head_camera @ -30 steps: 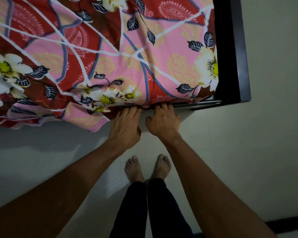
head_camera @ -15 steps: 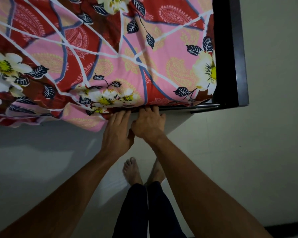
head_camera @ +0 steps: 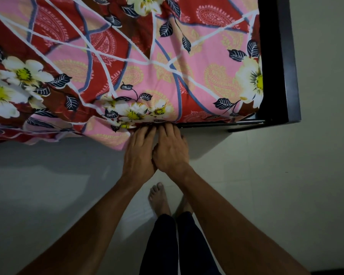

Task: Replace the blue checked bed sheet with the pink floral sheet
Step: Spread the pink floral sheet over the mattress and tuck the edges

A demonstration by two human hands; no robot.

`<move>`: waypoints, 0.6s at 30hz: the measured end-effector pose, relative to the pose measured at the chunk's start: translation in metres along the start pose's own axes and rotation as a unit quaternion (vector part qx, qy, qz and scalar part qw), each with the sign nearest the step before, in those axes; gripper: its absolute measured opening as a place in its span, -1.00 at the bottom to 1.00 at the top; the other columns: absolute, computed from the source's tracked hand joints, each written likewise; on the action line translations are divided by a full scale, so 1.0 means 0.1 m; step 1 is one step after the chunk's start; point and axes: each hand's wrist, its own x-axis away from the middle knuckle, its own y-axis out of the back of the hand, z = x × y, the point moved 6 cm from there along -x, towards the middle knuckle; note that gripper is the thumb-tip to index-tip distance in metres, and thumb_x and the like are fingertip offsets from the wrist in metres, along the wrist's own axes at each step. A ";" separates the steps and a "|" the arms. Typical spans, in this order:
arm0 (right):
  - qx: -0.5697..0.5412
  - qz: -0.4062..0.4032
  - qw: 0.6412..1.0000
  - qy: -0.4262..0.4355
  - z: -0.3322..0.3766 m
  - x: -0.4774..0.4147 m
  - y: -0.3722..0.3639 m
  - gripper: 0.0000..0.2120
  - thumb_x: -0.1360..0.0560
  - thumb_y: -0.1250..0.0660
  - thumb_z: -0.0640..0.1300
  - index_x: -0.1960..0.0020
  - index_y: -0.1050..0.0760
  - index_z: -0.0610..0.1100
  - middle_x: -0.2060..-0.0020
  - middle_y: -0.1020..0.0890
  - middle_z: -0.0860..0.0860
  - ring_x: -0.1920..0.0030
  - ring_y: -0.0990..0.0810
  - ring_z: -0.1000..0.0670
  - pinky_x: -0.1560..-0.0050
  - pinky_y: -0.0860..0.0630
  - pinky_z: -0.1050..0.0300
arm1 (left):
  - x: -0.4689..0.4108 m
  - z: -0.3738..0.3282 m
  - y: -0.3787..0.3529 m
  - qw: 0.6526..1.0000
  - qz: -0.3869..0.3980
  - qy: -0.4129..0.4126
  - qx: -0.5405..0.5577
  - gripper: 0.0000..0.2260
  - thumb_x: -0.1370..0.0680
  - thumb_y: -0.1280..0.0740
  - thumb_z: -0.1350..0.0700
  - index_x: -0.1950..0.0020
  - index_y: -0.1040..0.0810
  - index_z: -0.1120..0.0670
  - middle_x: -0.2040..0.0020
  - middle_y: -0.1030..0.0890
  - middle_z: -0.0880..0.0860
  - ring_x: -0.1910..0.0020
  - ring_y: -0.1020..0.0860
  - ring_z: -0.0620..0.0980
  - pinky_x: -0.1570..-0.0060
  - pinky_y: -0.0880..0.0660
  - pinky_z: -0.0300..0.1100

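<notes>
Pale floor, black bed frame, pink floral sheet spread over it, left hand and right hand set side by side, fingers stretched straight, unclenched, pressed into the sheet's edge.

Left hand and right hand touch the pink floral sheet edge.

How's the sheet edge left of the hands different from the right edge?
The left edge hangs loose and rumpled; the right edge is tucked in flat. The left edge hides the black bed frame; the right edge leaves it showing. Both are one pink floral sheet.
</notes>
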 end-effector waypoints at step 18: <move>0.027 0.032 0.998 0.036 0.38 0.05 0.12 -0.64 -0.53 -0.27 -0.01 -0.29 -0.50 -0.09 -0.27 -0.56 -0.01 -0.31 -0.47 -0.12 -0.17 -0.41 -0.06 | -0.19 0.52 0.18 0.994 0.046 -0.079 0.053 -0.52 -0.44 -0.36 0.05 -0.31 -0.55 0.24 -0.19 -0.61 0.20 -0.16 -0.55 0.21 -0.18 -0.48 0.01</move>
